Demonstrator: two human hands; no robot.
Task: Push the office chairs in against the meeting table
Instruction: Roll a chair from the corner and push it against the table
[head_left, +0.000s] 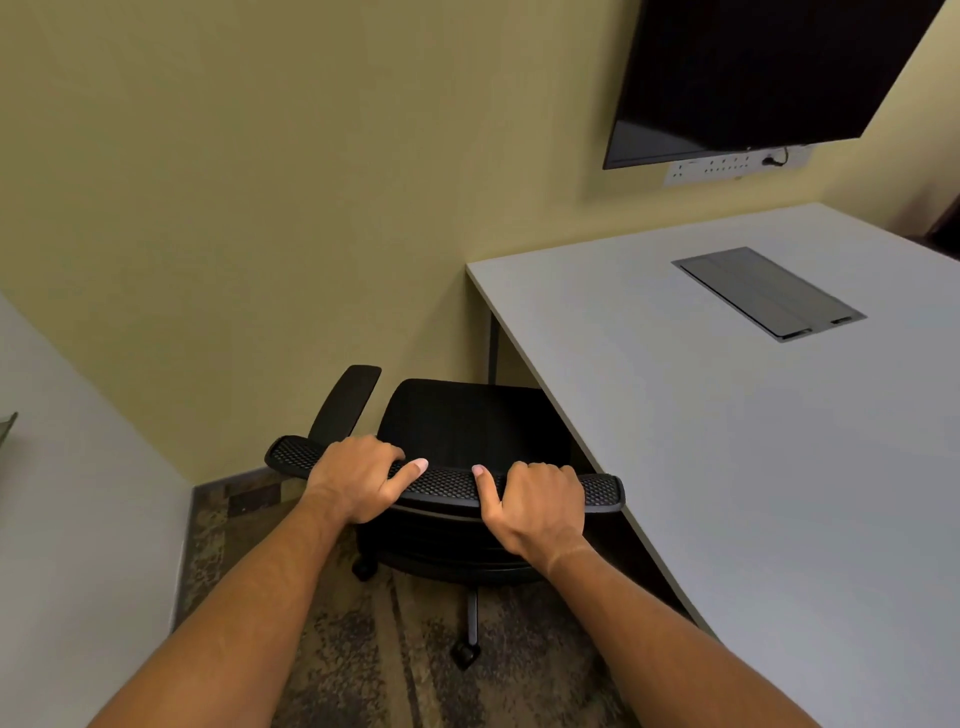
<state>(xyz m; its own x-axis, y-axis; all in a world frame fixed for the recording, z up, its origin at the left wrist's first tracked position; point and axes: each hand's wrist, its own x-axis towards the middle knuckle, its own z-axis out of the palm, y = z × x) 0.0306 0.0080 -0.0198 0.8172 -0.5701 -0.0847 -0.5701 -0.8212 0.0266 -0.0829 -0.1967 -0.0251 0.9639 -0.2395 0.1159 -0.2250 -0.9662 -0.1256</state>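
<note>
My left hand (356, 480) and my right hand (535, 506) are both closed over the top edge of the black mesh-backed office chair (457, 441), fingers curled over the far side and thumbs lying along the mesh toward each other. The chair sits in the lower middle of the frame, and the long top rail of its backrest runs left to right, dipping slightly toward the right. Its seat faces away from me toward the olive-yellow wall (260, 182), running along the table's edge rather than in under it.

The chair's seat is a dark padded square. Its right side is tucked under the left edge of the pale grey rectangular meeting table (727, 441), which fills the right of the frame; the right end of the backrest overlaps that edge. One black padded armrest (345, 402) angles up at the left of the seat. Below, a black spoke of the base ends in a caster (464, 654) on the mottled brown carpet (337, 649).

A grey metal cable hatch (769, 293) is set flush in the tabletop, and a dark wall-mounted screen (753, 73) hangs at upper right.
</note>
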